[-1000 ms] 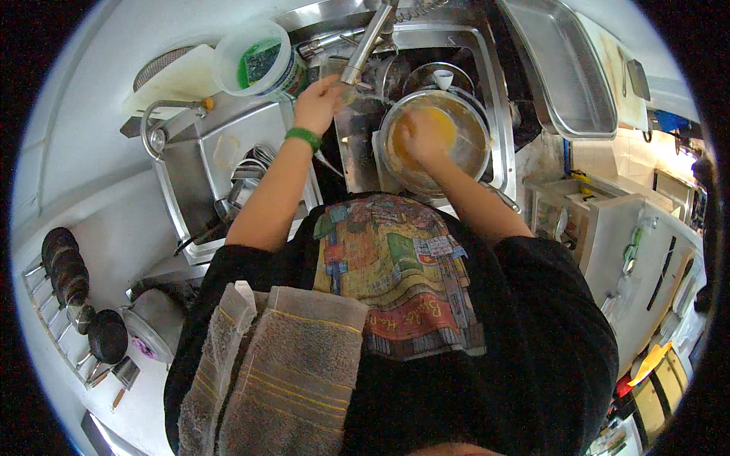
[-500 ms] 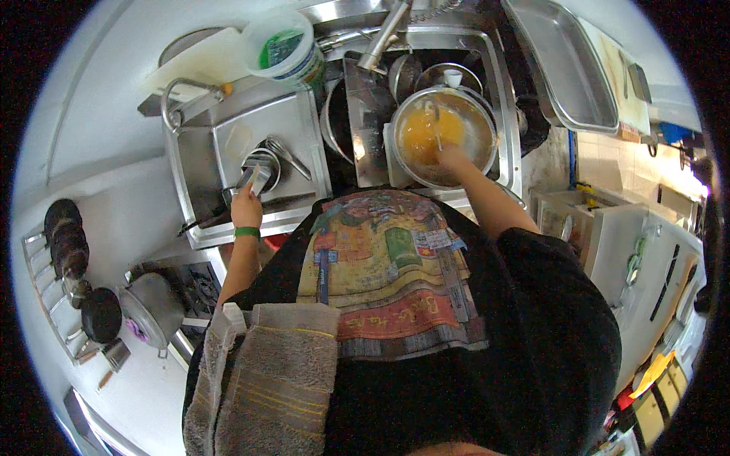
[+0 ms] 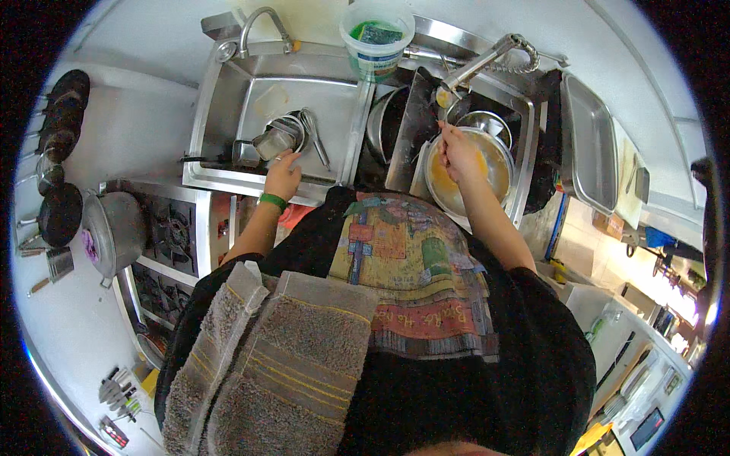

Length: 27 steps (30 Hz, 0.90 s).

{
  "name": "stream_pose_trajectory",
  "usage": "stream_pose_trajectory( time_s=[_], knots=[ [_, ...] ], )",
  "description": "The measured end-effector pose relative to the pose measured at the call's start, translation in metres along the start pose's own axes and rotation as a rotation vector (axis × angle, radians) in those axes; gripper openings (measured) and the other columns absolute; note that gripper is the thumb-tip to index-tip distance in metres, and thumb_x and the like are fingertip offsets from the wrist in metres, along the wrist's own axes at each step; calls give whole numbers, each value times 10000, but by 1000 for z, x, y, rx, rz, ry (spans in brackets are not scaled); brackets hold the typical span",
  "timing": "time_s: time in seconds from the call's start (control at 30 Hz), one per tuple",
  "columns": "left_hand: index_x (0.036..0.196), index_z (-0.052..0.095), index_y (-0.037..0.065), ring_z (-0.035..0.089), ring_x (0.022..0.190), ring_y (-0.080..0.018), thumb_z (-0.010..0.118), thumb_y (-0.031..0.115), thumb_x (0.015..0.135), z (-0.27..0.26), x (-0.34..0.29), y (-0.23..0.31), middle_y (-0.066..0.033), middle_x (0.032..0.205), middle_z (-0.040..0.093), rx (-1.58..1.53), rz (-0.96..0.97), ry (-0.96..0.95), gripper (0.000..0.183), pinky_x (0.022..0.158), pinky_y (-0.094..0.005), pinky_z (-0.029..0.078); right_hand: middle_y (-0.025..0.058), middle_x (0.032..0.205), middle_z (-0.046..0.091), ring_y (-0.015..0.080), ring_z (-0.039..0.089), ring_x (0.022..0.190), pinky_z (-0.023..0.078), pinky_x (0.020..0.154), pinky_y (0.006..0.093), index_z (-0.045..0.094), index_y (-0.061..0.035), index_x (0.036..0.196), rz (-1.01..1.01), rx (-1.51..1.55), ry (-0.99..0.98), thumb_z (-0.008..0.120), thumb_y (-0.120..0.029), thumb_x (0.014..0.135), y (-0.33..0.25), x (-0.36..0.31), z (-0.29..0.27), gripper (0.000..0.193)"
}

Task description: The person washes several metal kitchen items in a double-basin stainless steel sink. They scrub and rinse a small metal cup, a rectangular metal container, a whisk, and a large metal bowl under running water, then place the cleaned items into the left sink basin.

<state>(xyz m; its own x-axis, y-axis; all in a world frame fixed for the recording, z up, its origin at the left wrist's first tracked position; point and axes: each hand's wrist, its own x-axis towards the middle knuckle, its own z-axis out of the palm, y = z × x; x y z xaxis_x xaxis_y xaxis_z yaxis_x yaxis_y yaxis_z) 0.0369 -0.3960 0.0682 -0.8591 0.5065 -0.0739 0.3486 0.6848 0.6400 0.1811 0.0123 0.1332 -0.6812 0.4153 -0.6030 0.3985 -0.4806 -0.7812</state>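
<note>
My right hand is closed round a thin metal utensil, its raised end coated yellow-orange; its exact kind is unclear. Below that hand sits a wide metal bowl with yellow-orange liquid smeared inside, partly hidden by my forearm. In the left sink, my left hand has its fingers stretched toward a small squarish metal container, at or touching its near edge. That container leans over a round metal pot. A whisk-like utensil lies beside them.
A faucet reaches over the right sink, near the raised utensil. Between the basins stands a clear tub with a green sponge. A metal divider rises left of the bowl. A deep metal tray leans at the right.
My right hand has lifted the utensil out of the bowl's liquid toward the faucet. The small container is now lower over the pot, with my left hand's fingers at its near edge. The view has shifted.
</note>
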Motion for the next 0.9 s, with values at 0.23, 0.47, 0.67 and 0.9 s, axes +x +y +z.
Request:
stream_pose_trajectory(
  time_s=[0.23,0.47,0.67,0.9],
  knots=[
    [1068,679,51,668,905,-303,565,249,944,-16,25,41,-157,946,701,-96,-76,-47,260,831,-372,502,-1,593,476,117,359,404,273,392,264,538,-109,1203,34,142,-15,471,-236,1026,-16,29,14,228],
    [1024,686,15,643,804,-185,448,415,1014,53,101,146,-96,883,697,-528,16,-428,466,746,-337,515,-4,589,482,112,355,393,258,386,263,543,-109,1179,31,150,2,487,-250,1017,-15,33,8,223],
    [1087,644,-2,658,764,-244,499,428,994,167,166,248,-125,913,699,-1137,-434,-754,464,701,-380,530,-24,578,464,95,363,412,265,392,238,577,-133,1089,-11,109,-11,473,-322,1025,-23,32,4,225],
    [985,613,-15,675,647,-283,514,127,968,241,222,284,-156,776,666,-1397,-614,-578,174,529,-414,564,-57,532,388,71,321,373,250,354,234,552,-154,962,86,-31,-14,478,-320,1023,-34,13,-8,191]
  ],
)
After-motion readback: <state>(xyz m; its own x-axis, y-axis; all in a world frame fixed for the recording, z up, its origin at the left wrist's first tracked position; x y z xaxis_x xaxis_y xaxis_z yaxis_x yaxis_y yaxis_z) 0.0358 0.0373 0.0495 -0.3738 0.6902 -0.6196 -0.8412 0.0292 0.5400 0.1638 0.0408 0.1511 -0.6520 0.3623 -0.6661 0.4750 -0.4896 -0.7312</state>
